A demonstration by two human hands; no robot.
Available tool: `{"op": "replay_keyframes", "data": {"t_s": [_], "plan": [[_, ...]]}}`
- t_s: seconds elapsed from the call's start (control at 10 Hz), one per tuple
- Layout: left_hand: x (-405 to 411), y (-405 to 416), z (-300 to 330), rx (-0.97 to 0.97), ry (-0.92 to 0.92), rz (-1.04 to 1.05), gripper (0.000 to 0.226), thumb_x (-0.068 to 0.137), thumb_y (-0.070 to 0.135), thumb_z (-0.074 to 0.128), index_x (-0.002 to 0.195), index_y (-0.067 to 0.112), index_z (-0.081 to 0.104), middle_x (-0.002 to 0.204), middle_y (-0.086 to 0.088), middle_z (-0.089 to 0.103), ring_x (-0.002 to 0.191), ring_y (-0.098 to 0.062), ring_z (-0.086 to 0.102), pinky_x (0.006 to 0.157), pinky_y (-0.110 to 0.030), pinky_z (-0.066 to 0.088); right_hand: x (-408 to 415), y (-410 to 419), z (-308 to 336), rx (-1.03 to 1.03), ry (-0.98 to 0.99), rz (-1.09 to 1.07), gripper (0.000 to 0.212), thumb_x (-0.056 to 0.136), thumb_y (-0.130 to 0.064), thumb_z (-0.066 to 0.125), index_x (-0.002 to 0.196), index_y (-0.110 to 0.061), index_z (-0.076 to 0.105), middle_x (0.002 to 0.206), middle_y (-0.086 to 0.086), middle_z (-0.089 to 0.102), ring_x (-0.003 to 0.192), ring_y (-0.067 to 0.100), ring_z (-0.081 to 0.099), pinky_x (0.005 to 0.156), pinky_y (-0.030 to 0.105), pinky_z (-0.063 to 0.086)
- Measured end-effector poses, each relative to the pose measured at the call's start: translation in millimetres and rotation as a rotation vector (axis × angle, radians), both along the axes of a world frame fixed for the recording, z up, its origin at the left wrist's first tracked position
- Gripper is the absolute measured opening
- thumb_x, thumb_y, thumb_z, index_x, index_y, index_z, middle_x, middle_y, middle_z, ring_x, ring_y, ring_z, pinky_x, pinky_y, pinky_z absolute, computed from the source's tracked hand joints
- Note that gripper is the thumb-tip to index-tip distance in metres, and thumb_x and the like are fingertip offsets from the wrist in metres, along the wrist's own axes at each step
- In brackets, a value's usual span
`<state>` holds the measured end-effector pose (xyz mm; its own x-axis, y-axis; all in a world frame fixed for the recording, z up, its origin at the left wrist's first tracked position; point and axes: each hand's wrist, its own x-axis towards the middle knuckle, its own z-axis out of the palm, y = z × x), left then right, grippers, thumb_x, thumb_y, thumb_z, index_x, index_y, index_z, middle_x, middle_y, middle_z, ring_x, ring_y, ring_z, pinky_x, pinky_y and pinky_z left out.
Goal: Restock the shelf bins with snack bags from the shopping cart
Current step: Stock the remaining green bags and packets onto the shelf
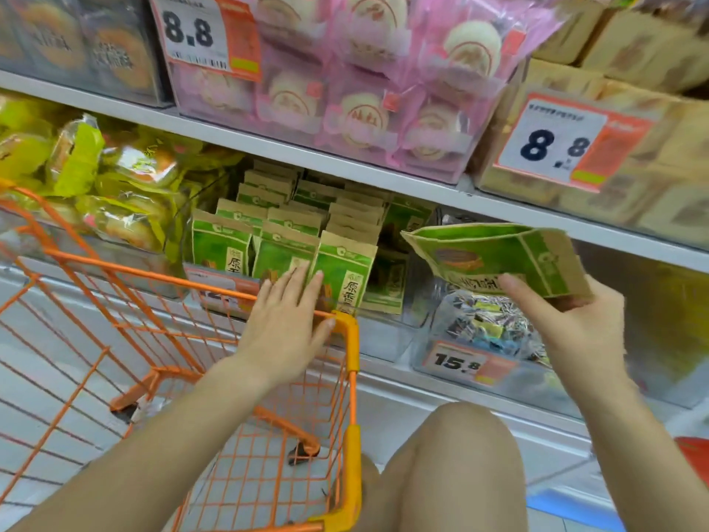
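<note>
head view: right grip (575, 320) grasping green snack bag (495, 255); left grip (286, 320) released.

Bright, even store light; edges bowed and motion-blurred.

The grey shelf (422, 193) carries clear bins (387, 332) of upright green snack bags (284, 255), yellow-wrapped pastries (115, 186) to their left and mixed candies (487, 324) to their right.

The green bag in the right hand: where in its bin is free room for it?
The right end of the clear bin is sparse: flat bags lie low beside the front upright bag. Left and middle rows stand crowded. Left hand covers the front.
</note>
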<state>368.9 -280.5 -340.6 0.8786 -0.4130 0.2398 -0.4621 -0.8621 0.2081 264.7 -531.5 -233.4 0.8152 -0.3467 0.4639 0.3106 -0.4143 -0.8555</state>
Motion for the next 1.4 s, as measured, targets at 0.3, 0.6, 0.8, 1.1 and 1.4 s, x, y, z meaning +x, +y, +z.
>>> {"op": "replay_keyframes", "data": {"t_s": [0.3,0.6,0.8,1.1,1.4], "plan": [[-0.3,4.2,-25.7,0.141,-0.122,0.031,0.079,0.081,0.031,0.063,0.148,0.01,0.027,0.153,-0.016,0.027,0.14,-0.033,0.028,0.113,-0.051,0.025,55.9,9.4,-22.9,-0.548,0.304,-0.178,0.021,0.084,-0.043,0.066,0.084,-0.022,0.068,0.075,-0.002,0.07,0.072,0.015,0.062,0.064,0.032,0.048],[0.2,4.8,-28.9,0.138,-0.131,0.029,0.082,0.076,0.023,0.067,0.148,0.009,0.029,0.152,-0.017,0.029,0.139,-0.034,0.028,0.114,-0.05,0.023,96.7,26.1,-33.7,-0.995,0.48,-0.149,0.042,0.08,-0.051,0.067,0.11,-0.023,0.066,0.101,0.007,0.067,0.107,0.03,0.052,0.101,0.04,0.031],[0.7,5.3,-29.8,0.13,-0.15,0.025,0.084,0.074,0.024,0.067,0.148,0.009,0.028,0.152,-0.017,0.029,0.139,-0.034,0.029,0.114,-0.05,0.022,114.4,18.1,-33.4,-0.985,0.56,-0.196,0.036,0.074,-0.054,0.073,0.089,-0.022,0.066,0.093,0.008,0.062,0.101,0.032,0.058,0.095,0.044,0.043],[0.9,6.1,-29.5,0.115,-0.153,0.02,0.084,0.075,0.023,0.067,0.148,0.01,0.027,0.152,-0.017,0.029,0.139,-0.034,0.028,0.114,-0.05,0.021,142.1,23.8,-28.2,-1.328,0.596,-0.289,0.043,0.079,-0.046,0.071,0.107,-0.014,0.062,0.106,0.011,0.065,0.121,0.031,0.048,0.116,0.052,0.013],[1.0,6.1,-28.4,0.112,-0.147,0.019,0.084,0.076,0.023,0.066,0.149,0.01,0.026,0.152,-0.017,0.029,0.14,-0.034,0.027,0.115,-0.05,0.019,156.6,25.5,-36.1,-1.401,0.467,-0.432,0.025,0.084,-0.028,0.066,0.102,-0.011,0.066,0.102,0.013,0.067,0.117,0.032,0.052,0.114,0.049,0.016]]}}
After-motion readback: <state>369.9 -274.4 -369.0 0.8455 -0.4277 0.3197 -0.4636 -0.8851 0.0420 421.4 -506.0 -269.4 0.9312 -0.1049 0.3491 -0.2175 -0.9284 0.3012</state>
